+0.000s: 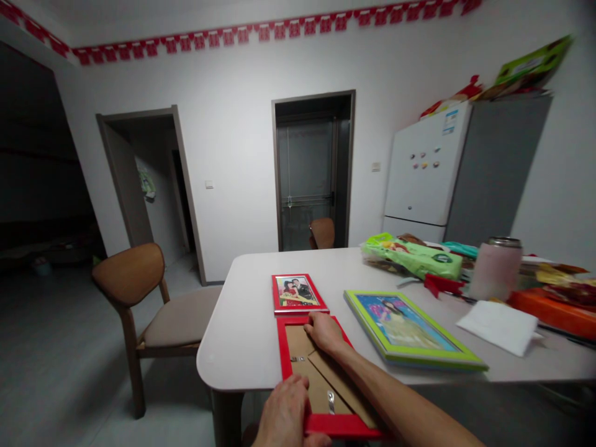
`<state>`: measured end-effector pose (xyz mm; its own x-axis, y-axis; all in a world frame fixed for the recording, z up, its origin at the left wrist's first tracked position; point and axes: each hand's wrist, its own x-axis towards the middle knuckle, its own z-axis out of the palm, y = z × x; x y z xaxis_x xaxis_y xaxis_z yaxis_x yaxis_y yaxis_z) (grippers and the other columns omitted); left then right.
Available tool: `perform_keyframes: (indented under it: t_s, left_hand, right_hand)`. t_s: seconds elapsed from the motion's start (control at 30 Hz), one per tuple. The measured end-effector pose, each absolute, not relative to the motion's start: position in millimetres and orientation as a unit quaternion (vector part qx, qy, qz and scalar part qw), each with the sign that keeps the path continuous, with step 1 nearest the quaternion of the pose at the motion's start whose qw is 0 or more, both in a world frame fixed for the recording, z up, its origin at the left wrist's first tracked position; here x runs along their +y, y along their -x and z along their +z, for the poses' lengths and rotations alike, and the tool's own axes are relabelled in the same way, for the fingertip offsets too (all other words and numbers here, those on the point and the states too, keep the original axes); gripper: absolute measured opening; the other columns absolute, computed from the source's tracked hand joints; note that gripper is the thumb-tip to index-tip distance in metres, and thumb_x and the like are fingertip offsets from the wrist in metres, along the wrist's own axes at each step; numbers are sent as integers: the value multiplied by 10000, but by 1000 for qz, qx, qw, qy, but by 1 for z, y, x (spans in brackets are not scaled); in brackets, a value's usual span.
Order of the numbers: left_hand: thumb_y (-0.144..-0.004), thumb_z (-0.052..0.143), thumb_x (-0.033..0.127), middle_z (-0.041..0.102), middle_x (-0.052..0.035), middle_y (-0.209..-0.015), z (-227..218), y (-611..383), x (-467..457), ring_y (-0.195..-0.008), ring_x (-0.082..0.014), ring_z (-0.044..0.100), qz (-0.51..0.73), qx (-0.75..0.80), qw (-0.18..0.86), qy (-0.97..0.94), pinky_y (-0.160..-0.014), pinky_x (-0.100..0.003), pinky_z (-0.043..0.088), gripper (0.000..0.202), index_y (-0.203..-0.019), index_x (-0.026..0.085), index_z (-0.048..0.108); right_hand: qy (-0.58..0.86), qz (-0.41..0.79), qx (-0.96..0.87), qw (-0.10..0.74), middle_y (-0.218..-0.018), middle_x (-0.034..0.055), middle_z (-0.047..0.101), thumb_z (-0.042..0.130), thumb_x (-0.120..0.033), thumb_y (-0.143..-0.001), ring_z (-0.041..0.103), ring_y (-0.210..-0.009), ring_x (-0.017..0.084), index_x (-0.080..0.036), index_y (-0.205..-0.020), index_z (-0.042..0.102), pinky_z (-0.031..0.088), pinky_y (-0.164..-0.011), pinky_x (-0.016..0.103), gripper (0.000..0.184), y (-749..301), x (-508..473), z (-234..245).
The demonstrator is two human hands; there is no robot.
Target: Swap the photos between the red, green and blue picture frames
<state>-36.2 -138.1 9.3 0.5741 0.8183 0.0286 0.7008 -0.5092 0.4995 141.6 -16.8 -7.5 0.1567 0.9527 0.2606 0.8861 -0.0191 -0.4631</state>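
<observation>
A red picture frame (344, 426) lies face down at the table's front edge, its brown backing board (297, 340) and metal clips showing. My left hand (285, 408) grips its near left corner, with the thumb by the lower rail. Curled over the far end of the frame is my right hand (323, 330), its fingertips pressed against the back. The right forearm covers part of the right rail. Just beyond lies a smaller red-framed photo (298, 293) of two people, face up. To the right is a green-framed photo (410, 326) of a person in a pale dress.
The white table (246, 310) also bears a green package (414, 257), a pink bottle (497, 268), white tissue (500, 324) and an orange-red box (554, 313). A wooden chair (179, 316) stands left; a fridge (423, 167) is behind, at right.
</observation>
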Motion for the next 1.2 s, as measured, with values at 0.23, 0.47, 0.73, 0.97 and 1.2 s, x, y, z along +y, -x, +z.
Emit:
perform_keyframes:
  t_s: [0.23, 0.47, 0.73, 0.97, 1.2]
  left_hand:
    - [-510, 680, 176, 316, -169, -1295, 8, -6, -138, -1198, -299, 244, 113, 386, 186, -897, -988, -473, 150, 609, -1081, 106, 479]
    - [-546, 533, 109, 354, -171, -1271, 14, -16, -140, -1176, -280, 287, 158, 371, 200, -893, -987, -406, 206, 598, -1132, 65, 422]
    - [-704, 437, 217, 560, -48, -942, 65, -38, -139, -908, -189, 518, 552, 396, 311, -665, -813, -306, 390, 219, -920, 183, 449]
    - [-657, 519, 154, 579, -55, -983, 85, -85, -125, -895, -158, 556, 629, 209, 507, -550, -795, -271, 420, 424, -1028, 187, 317]
    - [-656, 520, 76, 632, -60, -924, 56, -143, -106, -826, -151, 595, 468, 372, 523, -608, -729, -234, 446, 332, -972, 149, 449]
  right_hand:
    - [647, 103, -677, 336, -753, 46, 656, 394, -272, -720, 563, -679, 138, -164, -725, 616, 375, -609, 218, 247, -164, -45, 10]
    - [639, 281, -519, 493, -746, 49, 634, 431, -369, -689, 569, -639, 153, -159, -868, 571, 423, -530, 244, 309, -212, -102, 14]
    - [400, 652, -296, 571, -650, 34, 630, 446, -455, -709, 590, -558, 145, -188, -903, 524, 438, -508, 259, 339, -139, -149, 4]
    - [438, 477, -326, 688, -741, 14, 670, 513, -287, -660, 616, -655, 168, -201, -1066, 478, 473, -567, 261, 417, -189, -143, 40]
    - [795, 89, -440, 409, -723, 38, 685, 405, -234, -696, 618, -576, 150, -137, -1074, 537, 444, -492, 219, 412, -347, -115, 40]
